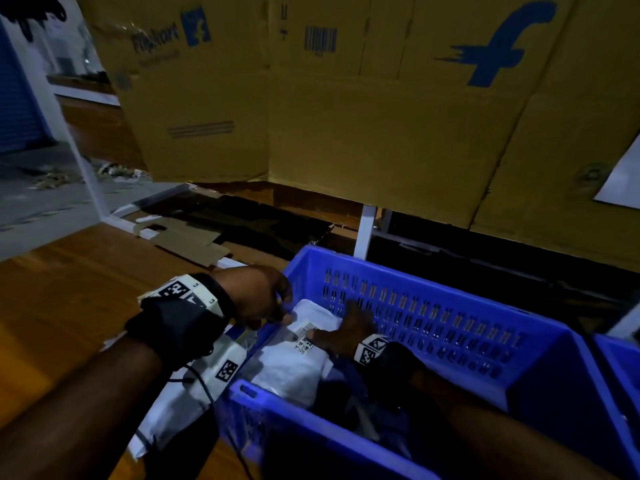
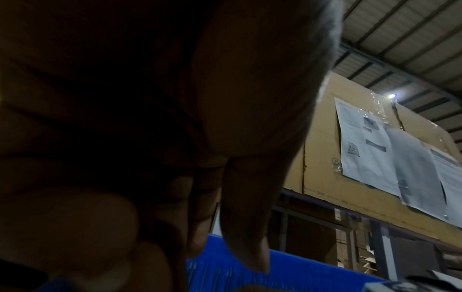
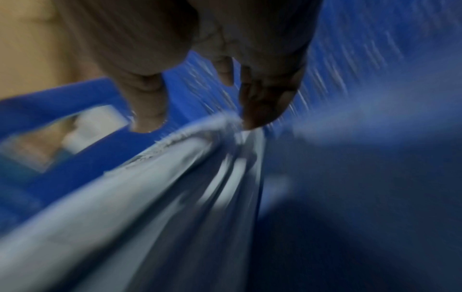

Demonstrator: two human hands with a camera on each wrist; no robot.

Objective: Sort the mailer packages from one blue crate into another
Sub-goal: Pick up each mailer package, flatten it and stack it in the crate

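A blue crate (image 1: pixel 450 282) stands in front of me with a white mailer (image 1: pixel 294 362) inside it, leaning against its left rim. My right hand (image 1: pixel 349 327) lies on the mailer's far end beside the barcode label. In the right wrist view, thumb and fingers (image 3: pixel 257 110) of the right hand (image 3: pixel 200 122) pinch the mailer (image 3: pixel 175 197), whose folds bunch at the fingers. My left hand (image 1: pixel 270 306) is curled at the crate's left rim and holds the mailer's top corner. In the left wrist view the left hand (image 2: pixel 200 247) is dark, its thumb pointing down at the crate (image 2: pixel 250 276).
A second white mailer (image 1: pixel 180 403) lies outside the crate under my left forearm, on the wooden table (image 1: pixel 69 289). Another blue crate (image 1: pixel 620 355) shows at the right edge. Big cardboard boxes (image 1: pixel 346 116) form a wall behind. Flattened cardboard (image 1: pixel 194 240) lies beyond.
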